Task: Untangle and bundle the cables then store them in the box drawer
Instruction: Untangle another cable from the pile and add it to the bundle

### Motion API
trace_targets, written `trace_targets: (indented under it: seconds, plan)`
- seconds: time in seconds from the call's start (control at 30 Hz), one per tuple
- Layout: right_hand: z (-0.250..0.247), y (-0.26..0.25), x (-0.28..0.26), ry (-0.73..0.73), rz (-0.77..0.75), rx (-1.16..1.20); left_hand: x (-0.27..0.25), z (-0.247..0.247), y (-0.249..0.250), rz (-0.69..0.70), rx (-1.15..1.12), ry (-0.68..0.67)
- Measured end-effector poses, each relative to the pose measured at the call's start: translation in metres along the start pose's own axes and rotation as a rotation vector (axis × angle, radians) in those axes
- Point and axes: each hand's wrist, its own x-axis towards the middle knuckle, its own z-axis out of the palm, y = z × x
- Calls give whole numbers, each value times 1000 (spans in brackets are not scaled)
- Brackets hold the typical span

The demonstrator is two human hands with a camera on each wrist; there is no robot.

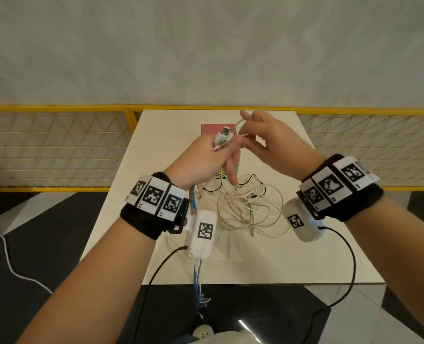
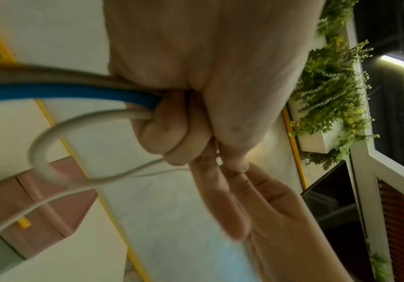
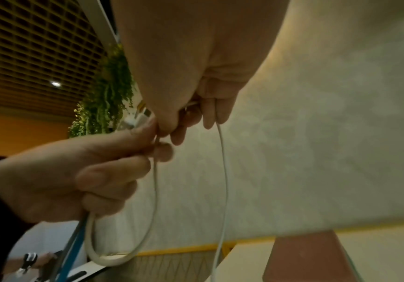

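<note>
My left hand (image 1: 224,155) is raised over the table and grips a bunch of cables, with white USB plugs (image 1: 222,139) sticking out above the fist. In the left wrist view its curled fingers (image 2: 171,131) close on a grey, a blue (image 2: 51,93) and a white cable loop (image 2: 40,152). My right hand (image 1: 247,131) pinches a thin white cable (image 1: 239,125) right next to the left hand. That cable (image 3: 223,171) hangs down from the right fingertips. A tangle of white cables (image 1: 245,207) lies on the table below. The pink box (image 1: 213,129) stands behind the hands.
The small white table (image 1: 317,256) ends at a yellow mesh railing (image 1: 57,145). Blue and grey cable ends (image 1: 197,279) dangle past the table's near edge. Black leads run from both wrist cameras. A white cord (image 1: 12,266) lies on the dark floor to the left.
</note>
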Motion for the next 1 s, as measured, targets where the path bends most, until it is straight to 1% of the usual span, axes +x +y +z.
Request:
trace_targets:
  seconds: [0.03, 0.07, 0.1, 0.17, 0.2, 0.23, 0.27, 0.33, 0.37, 0.43, 0.47, 0.57, 0.6, 0.63, 0.7, 0.73, 0.8, 0.83, 0.87, 0.9, 0.97, 1.0]
  plan:
    - [-3, 3, 1, -6, -13, -25, 0, -2, -1, 1, -10, 42]
    - [-5, 6, 1, -11, 6, -18, 1, -5, -2, -1, -34, 107]
    - [-6, 11, -2, -21, 72, 15, 1, -11, -1, 5, -77, 197]
    - [-4, 24, -12, -70, 252, 105, 4, -26, -1, 39, -243, 417]
    - [-2, 31, -18, -94, 315, 133, 5, -33, -1, 56, -318, 511]
    - [0, 36, -24, -114, 357, 144, 6, -40, -4, 59, -344, 568]
    - [0, 38, -27, -128, 381, 138, 8, -44, -9, 30, -304, 590]
    - [1, 39, -30, -115, 373, 79, 10, -46, -19, -55, -123, 559]
    - [1, 38, -28, -105, 353, 45, 10, -45, -21, -61, -64, 542]
    - [0, 31, -23, -112, 291, -12, 9, -37, -20, -12, -66, 489]
    - [1, 28, -20, -123, 252, -29, 9, -30, -18, 19, -78, 430]
    - [4, 17, -11, -128, 151, -69, 12, -9, -13, 50, 70, 178]
    - [4, 13, -9, -115, 110, -80, 12, -3, -13, 59, 86, 113]
    - [3, 10, -6, -104, 76, -92, 13, 1, -15, 74, 86, 82]
    - [1, 9, -4, -100, 69, -80, 14, 3, -16, 67, 75, 122]
    - [0, 13, -5, -110, 104, -42, 16, 0, -15, 41, 31, 184]
    - [-1, 23, -10, -127, 216, 77, 17, -10, -11, 17, -123, 367]
    - [-1, 28, -14, -125, 259, 122, 18, -18, -11, 32, -201, 469]
    - [0, 32, -17, -122, 283, 145, 20, -25, -12, 59, -221, 557]
    - [1, 34, -19, -124, 292, 151, 21, -30, -14, 74, -184, 614]
    - [2, 34, -19, -131, 290, 123, 22, -34, -19, 51, -63, 653]
    - [2, 33, -17, -128, 283, 110, 20, -33, -18, 54, -53, 629]
